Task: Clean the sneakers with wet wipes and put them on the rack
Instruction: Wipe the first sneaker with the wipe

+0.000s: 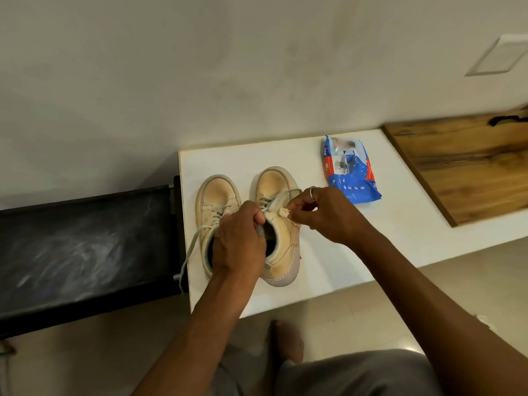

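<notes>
to your left sits the dark rack [85,247], touching the white table [385,224] where both sneakers stand toes away from you. your left hand [238,244] curls over the collar between the left sneaker [214,195] and right sneaker [274,184]; your right hand [325,214] pinches its lace. the wipes packet [350,170] lies just beyond the right hand, which is nearer it

You have 2 beige sneakers: left sneaker [216,208] and right sneaker [281,224] side by side, toes toward the wall, laces loose; the blue wipes pack [349,170] lies near them.
</notes>
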`<state>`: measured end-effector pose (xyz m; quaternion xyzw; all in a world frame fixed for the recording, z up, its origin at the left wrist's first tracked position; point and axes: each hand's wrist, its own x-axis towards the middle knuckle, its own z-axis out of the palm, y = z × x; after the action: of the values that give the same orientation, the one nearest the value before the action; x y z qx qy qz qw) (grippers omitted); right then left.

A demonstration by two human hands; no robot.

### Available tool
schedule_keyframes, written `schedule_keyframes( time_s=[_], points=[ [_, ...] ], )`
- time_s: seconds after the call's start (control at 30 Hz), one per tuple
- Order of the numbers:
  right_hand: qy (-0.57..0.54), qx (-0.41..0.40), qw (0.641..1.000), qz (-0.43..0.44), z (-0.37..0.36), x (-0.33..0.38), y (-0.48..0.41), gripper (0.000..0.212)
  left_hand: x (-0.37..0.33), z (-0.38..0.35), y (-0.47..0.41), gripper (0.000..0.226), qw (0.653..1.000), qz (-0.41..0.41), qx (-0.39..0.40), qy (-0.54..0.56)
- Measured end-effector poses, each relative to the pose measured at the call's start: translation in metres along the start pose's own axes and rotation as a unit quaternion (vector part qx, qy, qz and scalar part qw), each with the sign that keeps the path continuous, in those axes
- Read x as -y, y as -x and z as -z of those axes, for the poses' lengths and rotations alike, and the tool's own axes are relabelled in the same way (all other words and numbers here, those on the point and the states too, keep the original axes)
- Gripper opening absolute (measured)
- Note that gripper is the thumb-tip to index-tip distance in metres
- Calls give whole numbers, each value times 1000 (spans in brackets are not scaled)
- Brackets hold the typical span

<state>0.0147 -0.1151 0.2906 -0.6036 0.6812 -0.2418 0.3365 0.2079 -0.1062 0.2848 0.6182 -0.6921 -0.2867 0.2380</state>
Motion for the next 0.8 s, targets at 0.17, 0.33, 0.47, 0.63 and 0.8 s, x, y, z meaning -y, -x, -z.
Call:
schedule_keyframes(
  time_s=[0.17,0.33,0.47,0.63,0.8],
  points=[
    [-65,17,997,27,-5,-2,12,10,-2,-1,-1,19,1000,11,-5,-11],
    [29,-65,997,39,-17,8,0,13,-4,-4,-2,23,999,17,-8,-36],
    [2,38,999,12,-7,14,8,11,-3,-5,-1,21,999,21,-20,-40],
    [-3,26,1000,7,-10,15,22,11,-2,-6,-3,22,999,20,-21,-46],
    [57,-56,997,19,-22,27,16,15,-1,-6,-1,22,999,11,-31,-39]
  ],
)
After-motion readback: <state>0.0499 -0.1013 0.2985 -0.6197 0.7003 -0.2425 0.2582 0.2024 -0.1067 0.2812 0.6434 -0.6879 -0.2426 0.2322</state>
